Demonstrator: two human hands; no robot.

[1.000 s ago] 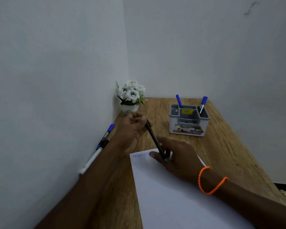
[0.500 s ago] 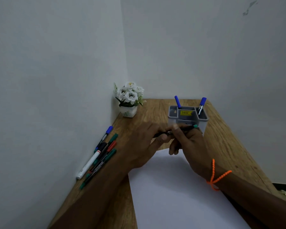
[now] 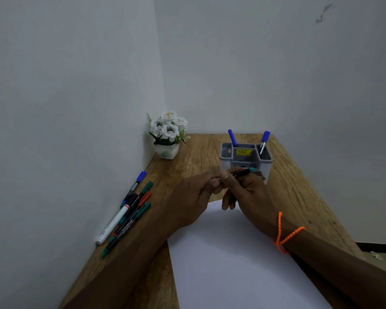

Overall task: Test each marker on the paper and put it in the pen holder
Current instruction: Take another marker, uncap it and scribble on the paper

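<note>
**Both hands on one green-tipped marker, in front of the pen holder**

The left hand (image 3: 194, 195) and the right hand (image 3: 247, 190) meet at the centre of the frame, above the far edge of the paper (image 3: 232, 259). Between them they hold a dark marker with a green end (image 3: 243, 172), lying nearly level, its green end pointing right and slightly up.

- Left hand: fingers curled, thumb and forefinger pinching the marker's left end. What exactly sits under those fingertips is too small to tell.
- Right hand: fingers curled round the barrel, thumb on top. Two lower fingers hang down towards the paper.

The marker sits just in front of the grey pen holder (image 3: 245, 158), overlapping its front wall in this view. Contact between them cannot be judged. The holder stands upright right of centre, on the wooden table (image 3: 299, 186). It contains two blue-capped markers: one (image 3: 232, 137) in the rear left compartment, one (image 3: 264, 141) in the right compartment, both leaning. A yellow label shows inside the holder.

At the left of the frame, a bunch of markers (image 3: 129, 210) lies on the table along the wall: one white-barrelled, the others with blue, green and red caps.

A small white pot of white flowers (image 3: 167, 134) stands in the far corner of the table. An orange cord bracelet (image 3: 285, 235) circles the right wrist.
</note>
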